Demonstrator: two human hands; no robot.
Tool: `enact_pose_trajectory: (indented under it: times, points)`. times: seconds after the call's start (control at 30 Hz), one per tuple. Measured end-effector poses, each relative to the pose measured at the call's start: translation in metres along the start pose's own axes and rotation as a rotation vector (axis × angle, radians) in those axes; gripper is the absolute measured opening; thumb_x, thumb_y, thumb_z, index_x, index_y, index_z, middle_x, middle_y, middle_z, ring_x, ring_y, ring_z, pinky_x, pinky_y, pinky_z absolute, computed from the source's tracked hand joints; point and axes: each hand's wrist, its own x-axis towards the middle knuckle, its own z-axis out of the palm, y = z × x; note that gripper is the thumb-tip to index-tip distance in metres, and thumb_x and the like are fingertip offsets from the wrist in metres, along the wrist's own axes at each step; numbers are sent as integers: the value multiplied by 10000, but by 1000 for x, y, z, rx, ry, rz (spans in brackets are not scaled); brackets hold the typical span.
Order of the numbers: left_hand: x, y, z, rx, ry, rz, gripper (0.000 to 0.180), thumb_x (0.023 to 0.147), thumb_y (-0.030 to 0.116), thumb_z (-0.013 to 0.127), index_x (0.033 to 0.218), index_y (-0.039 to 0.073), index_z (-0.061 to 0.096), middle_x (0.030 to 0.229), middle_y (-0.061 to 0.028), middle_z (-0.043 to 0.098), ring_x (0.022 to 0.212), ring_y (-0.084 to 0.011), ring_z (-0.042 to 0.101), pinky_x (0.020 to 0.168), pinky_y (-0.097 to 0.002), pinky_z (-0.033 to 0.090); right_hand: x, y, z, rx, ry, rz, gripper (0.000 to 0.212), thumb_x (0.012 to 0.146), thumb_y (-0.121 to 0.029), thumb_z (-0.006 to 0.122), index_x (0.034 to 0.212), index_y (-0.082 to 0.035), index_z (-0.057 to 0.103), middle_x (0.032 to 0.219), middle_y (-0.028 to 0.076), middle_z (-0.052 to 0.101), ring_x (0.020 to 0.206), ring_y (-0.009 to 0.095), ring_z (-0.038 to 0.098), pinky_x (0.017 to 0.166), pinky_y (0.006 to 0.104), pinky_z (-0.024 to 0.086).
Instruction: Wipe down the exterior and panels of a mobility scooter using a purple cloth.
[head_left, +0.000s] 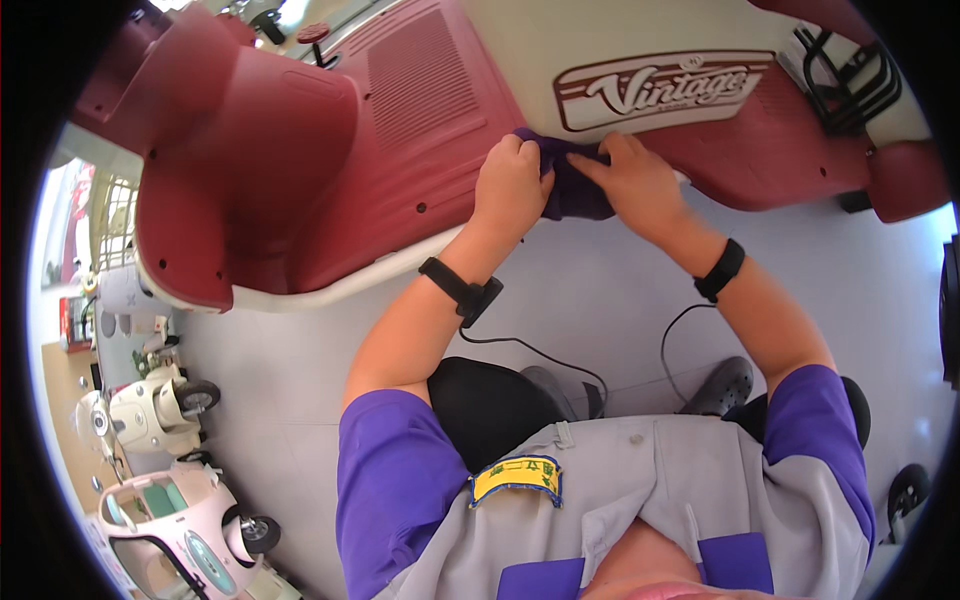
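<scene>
My left hand [512, 185] is curled up, with its fingers folded tight on one end of a dark purple cloth [580, 192]. My right hand [640, 185] is on the other end. Its pointing finger reaches across toward my left hand and lies on the cloth. I can't tell if this hand is pinching the cloth or just pressing on it.

The cloth is right between my two hands and touches both. It is all bunched up, and its lower part sticks out below my fingers. It covers a bit of the edge of a big scooter.

Just above my grip is the scooter's cream panel [545, 30]. A red and white badge [665, 90] is on it, up and to the right of my fingers. The red footboard [420, 130] spreads out to the left of my left hand. Well off to the right of my right hand is a black rack [848, 90].

I have a black band on each wrist. Below my grip, a thin dark cord [535, 350] loops down near my gray shoes [722, 385].
</scene>
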Motion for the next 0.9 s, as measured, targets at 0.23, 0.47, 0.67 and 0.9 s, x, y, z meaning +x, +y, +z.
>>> enact_pose_trajectory:
  times: [0.23,0.47,0.67,0.9]
  points:
    - [1,53,9,76,-259,334,185,763,139,657,857,13,559,868,-157,575,797,-360,594,670,-444,525,-15,40,-24,-52,49,-4,266,701,-75,641,955,-132,701,876,73,514,839,254,565,646,380,489]
    - [16,13,-54,235,-225,-41,210,738,131,672,890,21,579,791,-167,606,745,-385,618,634,-469,501,14,-12,5,203,280,-236,214,737,-118,594,945,-97,639,955,74,547,908,253,580,672,358,505]
    - [0,30,-1,199,-172,66,199,747,130,658,862,21,538,835,-163,575,736,-371,611,619,-451,509,11,26,3,71,9,-261,111,742,-186,599,802,-98,630,997,75,545,947,248,581,691,350,518]
    - [34,100,64,266,-137,315,88,761,99,594,816,38,562,802,-133,569,703,-286,631,561,-378,550,-10,92,-48,-111,-242,-43,152,734,-139,612,864,-78,665,1003,98,565,929,284,601,712,379,532]
